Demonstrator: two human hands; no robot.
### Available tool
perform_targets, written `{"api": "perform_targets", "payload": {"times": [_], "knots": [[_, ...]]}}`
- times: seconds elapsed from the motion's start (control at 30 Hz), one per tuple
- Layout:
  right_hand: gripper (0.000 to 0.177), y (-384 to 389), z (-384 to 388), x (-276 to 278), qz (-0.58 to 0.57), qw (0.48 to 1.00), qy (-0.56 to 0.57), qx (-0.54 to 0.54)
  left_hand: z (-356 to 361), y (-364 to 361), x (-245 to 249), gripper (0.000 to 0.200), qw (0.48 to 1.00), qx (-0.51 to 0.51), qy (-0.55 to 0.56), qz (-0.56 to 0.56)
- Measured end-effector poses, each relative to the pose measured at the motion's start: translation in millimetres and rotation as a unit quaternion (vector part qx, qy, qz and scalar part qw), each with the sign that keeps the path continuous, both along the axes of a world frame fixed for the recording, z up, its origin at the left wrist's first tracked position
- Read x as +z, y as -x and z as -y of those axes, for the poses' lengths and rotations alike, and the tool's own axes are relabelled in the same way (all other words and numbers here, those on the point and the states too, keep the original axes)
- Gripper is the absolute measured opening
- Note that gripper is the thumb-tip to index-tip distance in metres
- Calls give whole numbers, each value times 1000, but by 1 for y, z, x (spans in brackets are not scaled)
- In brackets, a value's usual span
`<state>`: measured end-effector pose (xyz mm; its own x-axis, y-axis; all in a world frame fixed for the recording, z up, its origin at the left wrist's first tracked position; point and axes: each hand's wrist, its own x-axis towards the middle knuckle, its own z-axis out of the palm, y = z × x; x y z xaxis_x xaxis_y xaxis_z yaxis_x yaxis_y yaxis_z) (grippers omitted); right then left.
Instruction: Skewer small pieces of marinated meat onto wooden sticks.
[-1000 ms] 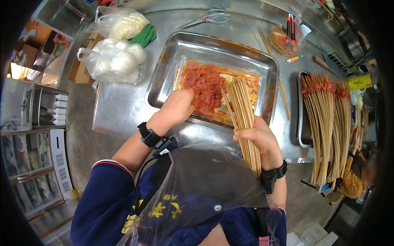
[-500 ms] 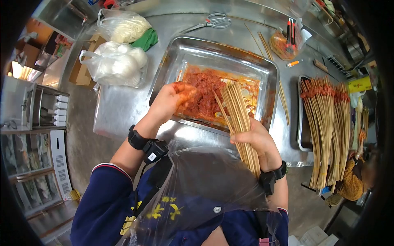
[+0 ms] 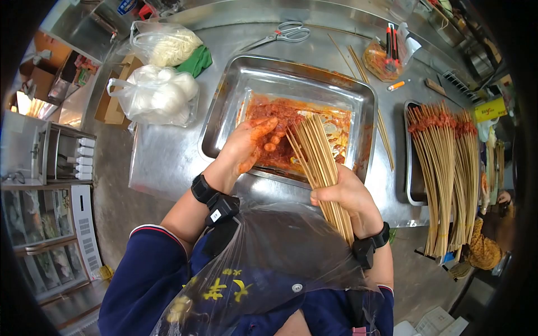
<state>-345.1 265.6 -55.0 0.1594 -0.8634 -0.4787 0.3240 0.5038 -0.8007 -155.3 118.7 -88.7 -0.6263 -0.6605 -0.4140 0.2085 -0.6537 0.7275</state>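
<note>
In the head view, my right hand [image 3: 347, 196] is wrapped round a bundle of bamboo skewers [image 3: 322, 168], thumb across the front, their tips slanting up over the tray. My left hand [image 3: 252, 143], smeared with red sauce, hovers at the near left of the red marinated meat [image 3: 283, 115]. Its fingers are loosely bent and apart, and I see nothing held in them. The meat lies in sauce inside a deep steel tray [image 3: 302, 70]. Part of the meat is hidden behind my left hand and the skewer tips.
At right, a second tray [image 3: 413, 185] carries many meat-tipped skewers [image 3: 440, 168]. Scissors [image 3: 288, 33], loose skewers [image 3: 384, 131], an orange-capped marker [image 3: 398, 85] and a tub with cutters [image 3: 384, 59] lie behind. Bags of white food [image 3: 159, 95] stand at left.
My left hand has moved slightly down and right, and its fingers have spread from a closer pinch. The right hand still grips the skewers, almost unmoved.
</note>
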Motion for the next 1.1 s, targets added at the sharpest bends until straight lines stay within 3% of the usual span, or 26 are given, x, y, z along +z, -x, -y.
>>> {"api": "perform_targets", "payload": {"times": [0.27,0.47,0.8,0.9,1.03,1.1], "knots": [[44,-2,0,1,3,1000,-12,-23,-4,2,0,18,1000,16,27,0],[44,-1,1,-3,-7,1000,-12,-12,-7,-1,1,21,991,10,131,28],[44,1,0,-5,-2,1000,-6,-19,-9,-1,3,19,999,-30,-11,-24],[44,0,1,-8,-6,1000,-11,-26,-18,4,4,18,998,-46,-42,22],[43,0,1,-10,-2,999,-3,-40,-27,9,6,24,997,-36,31,61],[42,1,-2,-6,-11,999,-10,-47,-25,6,0,25,991,-85,67,75]]}}
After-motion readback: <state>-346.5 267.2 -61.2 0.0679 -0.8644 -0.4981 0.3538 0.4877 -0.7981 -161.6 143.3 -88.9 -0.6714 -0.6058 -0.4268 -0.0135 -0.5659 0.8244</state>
